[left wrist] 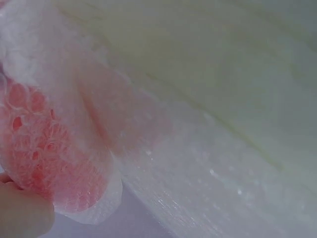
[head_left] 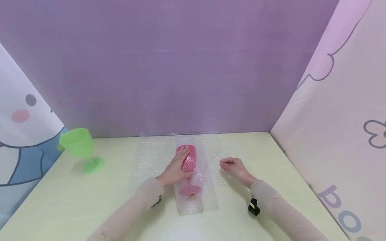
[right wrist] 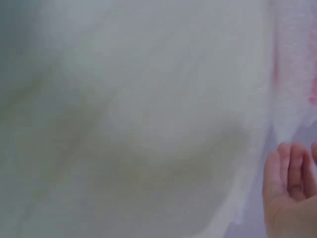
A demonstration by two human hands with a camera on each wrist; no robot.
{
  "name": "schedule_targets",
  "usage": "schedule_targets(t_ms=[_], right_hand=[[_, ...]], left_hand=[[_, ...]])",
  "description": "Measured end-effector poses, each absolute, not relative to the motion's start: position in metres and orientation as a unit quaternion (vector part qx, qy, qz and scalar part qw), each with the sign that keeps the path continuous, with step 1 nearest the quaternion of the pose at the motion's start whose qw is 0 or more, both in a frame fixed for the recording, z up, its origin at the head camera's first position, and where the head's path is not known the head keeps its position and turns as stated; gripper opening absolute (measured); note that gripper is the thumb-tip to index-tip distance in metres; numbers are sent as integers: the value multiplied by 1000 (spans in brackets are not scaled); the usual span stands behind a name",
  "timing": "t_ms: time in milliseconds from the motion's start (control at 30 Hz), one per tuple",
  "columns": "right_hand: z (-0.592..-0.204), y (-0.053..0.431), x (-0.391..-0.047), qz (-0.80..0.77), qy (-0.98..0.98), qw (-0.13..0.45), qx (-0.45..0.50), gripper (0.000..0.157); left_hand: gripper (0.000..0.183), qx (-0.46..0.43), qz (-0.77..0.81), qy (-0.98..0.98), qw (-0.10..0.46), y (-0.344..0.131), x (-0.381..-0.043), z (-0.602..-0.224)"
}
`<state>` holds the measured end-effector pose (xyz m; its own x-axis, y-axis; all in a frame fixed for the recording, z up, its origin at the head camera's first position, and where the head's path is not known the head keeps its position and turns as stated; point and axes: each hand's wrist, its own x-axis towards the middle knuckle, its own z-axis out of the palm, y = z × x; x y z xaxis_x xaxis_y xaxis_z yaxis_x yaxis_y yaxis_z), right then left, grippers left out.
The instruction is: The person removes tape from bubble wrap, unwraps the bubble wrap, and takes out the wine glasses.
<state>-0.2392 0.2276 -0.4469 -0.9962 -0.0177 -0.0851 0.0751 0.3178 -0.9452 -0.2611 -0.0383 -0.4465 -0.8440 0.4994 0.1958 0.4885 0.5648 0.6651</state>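
Observation:
A pink goblet (head_left: 189, 162) lies on its side under clear bubble wrap (head_left: 150, 160), its round foot (head_left: 190, 190) toward the near side. My left hand (head_left: 176, 170) holds the goblet through the wrap, fingers over the bowl and thumb near the stem. Close up in the left wrist view, the pink bowl (left wrist: 49, 148) shows through the bubbles with a fingertip (left wrist: 25, 210) beside it. To the right, my right hand (head_left: 236, 169) is at the wrap's right edge, with loosely bent fingers and nothing visible in them. In the right wrist view those fingers (right wrist: 295, 171) appear below the wrap's edge.
A light green goblet (head_left: 79, 143) stands upright at the left of the pale yellow table (head_left: 114, 204). A purple panel (head_left: 181, 83) closes the back, and printed panels (head_left: 337, 134) rise at both sides. The wrap reaches the table's back edge.

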Motion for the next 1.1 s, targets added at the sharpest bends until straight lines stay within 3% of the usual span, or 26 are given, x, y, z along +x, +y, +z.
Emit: schedule_targets(t_ms=[267,467,733,1100], right_hand=[[-414,200,-227,-537,842,-51,-33,20],[-416,175,-215,-479,871,-2,-112,22],[-446,175,-227,-429,884,65,-177,39],[-463,170,-260,-423,876,67,-220,39]], left_hand=[[95,287,378,880,7,-38,-263,-451],[95,293,382,876,9,-35,-263,-452],[97,278,366,888,14,-34,-263,-450],[99,281,362,889,14,-37,-263,-447]])
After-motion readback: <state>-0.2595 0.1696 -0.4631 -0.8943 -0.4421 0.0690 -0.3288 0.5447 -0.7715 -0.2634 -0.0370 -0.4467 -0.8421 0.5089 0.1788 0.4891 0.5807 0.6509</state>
